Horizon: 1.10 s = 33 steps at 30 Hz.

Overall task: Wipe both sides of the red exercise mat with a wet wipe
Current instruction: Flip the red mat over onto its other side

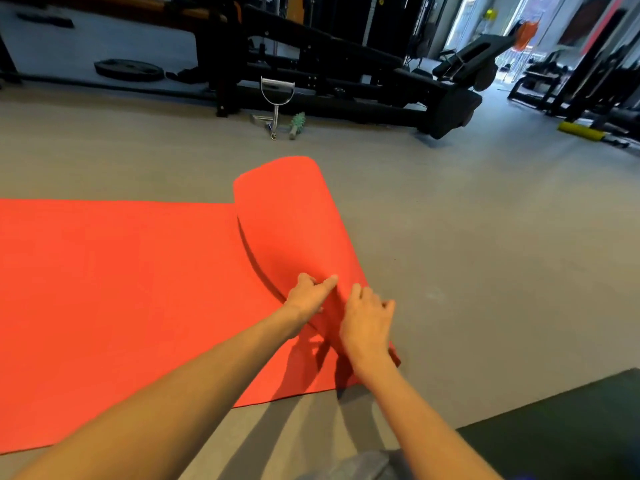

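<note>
The red exercise mat (121,289) lies on the floor (450,220), one end rolled up; left hand (308,296) and right hand (367,323) both grip that roll.

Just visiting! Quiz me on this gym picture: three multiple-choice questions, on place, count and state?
1. How many hands touch the red foam exercise mat? A none; B one; C two.
2. Where is the silver metal cable handle? A on the mat; B on the grey floor beyond it; C in a hand.
3. The mat is: A flat; B partly rolled; C fully rolled.
C: left hand and right hand both rest on the roll. B: it sits by the black machine. B: one end is rolled, the rest flat.
</note>
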Each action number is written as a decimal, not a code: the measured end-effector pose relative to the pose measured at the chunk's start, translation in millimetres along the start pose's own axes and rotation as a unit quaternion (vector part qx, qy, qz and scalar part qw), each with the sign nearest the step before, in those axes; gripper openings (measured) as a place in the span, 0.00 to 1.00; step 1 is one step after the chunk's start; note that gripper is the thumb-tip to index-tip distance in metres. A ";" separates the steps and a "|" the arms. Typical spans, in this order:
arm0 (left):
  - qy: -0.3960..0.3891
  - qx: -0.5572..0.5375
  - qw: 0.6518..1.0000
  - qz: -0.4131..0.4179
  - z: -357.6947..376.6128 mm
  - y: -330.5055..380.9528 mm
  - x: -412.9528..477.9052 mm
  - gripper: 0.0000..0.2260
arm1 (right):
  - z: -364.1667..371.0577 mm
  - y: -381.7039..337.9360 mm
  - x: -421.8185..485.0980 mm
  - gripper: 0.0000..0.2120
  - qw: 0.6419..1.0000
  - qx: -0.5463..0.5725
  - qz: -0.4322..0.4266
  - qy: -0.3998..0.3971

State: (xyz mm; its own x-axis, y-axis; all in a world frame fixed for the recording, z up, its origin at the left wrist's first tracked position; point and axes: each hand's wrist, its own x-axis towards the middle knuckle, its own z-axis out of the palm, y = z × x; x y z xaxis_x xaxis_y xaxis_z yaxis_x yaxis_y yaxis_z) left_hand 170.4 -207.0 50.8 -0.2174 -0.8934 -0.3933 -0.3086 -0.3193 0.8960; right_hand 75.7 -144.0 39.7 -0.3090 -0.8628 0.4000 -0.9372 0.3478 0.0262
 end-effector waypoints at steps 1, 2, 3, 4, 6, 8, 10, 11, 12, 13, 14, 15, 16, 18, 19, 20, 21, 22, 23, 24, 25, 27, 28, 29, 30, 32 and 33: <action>0.013 -0.011 1.000 -0.020 -0.4 -3.7 1.3 0.32 | -0.9 -11.0 -7.6 0.17 1.000 0.006 -0.009 -0.010; 0.027 -0.023 0.999 -0.038 -2.3 -7.5 2.8 0.36 | -1.6 -19.0 -12.9 0.19 0.999 0.016 -0.015 -0.026; 0.042 -0.031 0.997 -0.050 -5.5 -13.0 5.8 0.38 | -4.9 -22.6 -17.1 0.21 0.998 0.024 -0.026 -0.044; 0.058 -0.036 0.996 -0.055 -9.9 -17.9 8.9 0.37 | -3.1 -20.5 -19.7 0.22 0.997 0.033 -0.043 -0.050; 0.090 -0.031 0.994 -0.062 -23.0 -23.4 11.8 0.42 | -5.2 -10.1 -15.3 0.22 0.989 0.111 -0.064 -0.073; 0.107 0.004 0.992 -0.063 -36.6 -32.5 19.4 0.45 | -3.7 7.9 2.8 0.22 0.943 0.281 -0.015 -0.180; 0.101 0.007 0.993 -0.058 -45.5 -36.7 18.7 0.38 | -1.2 25.5 18.2 0.23 0.917 0.329 0.053 -0.219; 0.095 0.008 0.994 -0.053 -48.8 -36.4 15.2 0.34 | 1.6 33.1 22.8 0.31 0.899 0.334 0.108 -0.260; 0.092 0.016 0.995 -0.041 -51.7 -37.8 13.9 0.31 | 2.9 35.2 23.3 0.40 0.862 0.364 0.149 -0.321; 0.096 0.039 0.994 -0.023 -54.1 -40.3 13.3 0.29 | 1.2 33.0 20.6 0.49 0.815 0.406 0.180 -0.373; 0.109 0.075 0.991 -0.001 -56.5 -42.2 12.1 0.27 | 3.9 30.3 17.6 0.55 0.792 0.428 0.185 -0.394; 0.123 0.123 0.985 0.014 -59.1 -41.7 7.4 0.25 | 3.1 24.0 14.1 0.55 0.799 0.426 0.175 -0.387; 0.135 0.186 0.973 0.031 -62.2 -43.4 4.7 0.23 | 4.1 17.7 11.3 0.50 0.819 0.407 0.163 -0.371; 0.168 0.335 0.924 0.079 -73.6 -47.4 -5.1 0.22 | 10.7 7.7 8.2 0.39 0.881 0.333 0.129 -0.310; 0.190 0.396 0.892 0.107 -81.7 -50.6 -11.0 0.22 | 10.1 1.5 5.8 0.33 0.900 0.312 0.107 -0.286; 0.213 0.436 0.865 0.126 -91.4 -54.8 -16.0 0.22 | 13.5 -4.2 4.2 0.27 0.905 0.318 0.086 -0.270; 0.225 0.452 0.854 0.126 -102.1 -58.5 -19.6 0.23 | 12.3 -10.5 1.2 0.23 0.903 0.333 0.064 -0.266; 0.223 0.450 0.857 0.112 -113.6 -61.4 -22.5 0.23 | 11.8 -15.5 -2.4 0.23 0.902 0.342 0.043 -0.262; 0.211 0.444 0.866 0.089 -125.6 -63.9 -24.5 0.24 | 10.5 -21.2 -6.8 0.23 0.901 0.347 0.024 -0.260; 0.196 0.438 0.875 0.064 -137.5 -67.5 -25.3 0.24 | 12.8 -27.6 -11.1 0.21 0.898 0.355 0.001 -0.259; 0.180 0.437 0.880 0.041 -148.7 -71.5 -26.7 0.24 | 11.8 -35.7 -16.2 0.19 0.894 0.361 -0.023 -0.264; 0.147 0.442 0.885 0.004 -168.2 -81.5 -36.0 0.21 | 13.0 -54.4 -28.9 0.22 0.888 0.365 -0.072 -0.272; 0.137 0.453 0.881 -0.004 -175.0 -86.8 -42.8 0.20 | 10.9 -64.9 -35.3 0.25 0.886 0.351 -0.097 -0.286; 0.134 0.475 0.869 -0.002 -178.9 -90.9 -52.0 0.20 | 7.6 -75.3 -41.9 0.26 0.889 0.325 -0.129 -0.296; 0.140 0.499 0.855 0.021 -180.7 -94.1 -61.7 0.20 | 4.1 -85.5 -48.1 0.27 0.893 0.301 -0.165 -0.290; 0.155 0.524 0.830 0.113 -178.5 -94.5 -82.8 0.21 | -4.1 -104.3 -58.3 0.30 0.890 0.311 -0.209 -0.262; 0.150 0.538 0.812 0.168 -175.0 -94.4 -93.3 0.22 | -8.2 -112.8 -62.8 0.32 0.881 0.344 -0.211 -0.248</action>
State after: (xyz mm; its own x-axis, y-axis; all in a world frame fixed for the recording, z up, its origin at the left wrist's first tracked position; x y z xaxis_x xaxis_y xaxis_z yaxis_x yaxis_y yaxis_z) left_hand 381.9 -148.8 39.0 -0.2700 -0.9616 0.0488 -0.9448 0.2743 0.1793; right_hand 202.2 -126.0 19.2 0.2181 -0.9754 0.0332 -0.8091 -0.1997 -0.5527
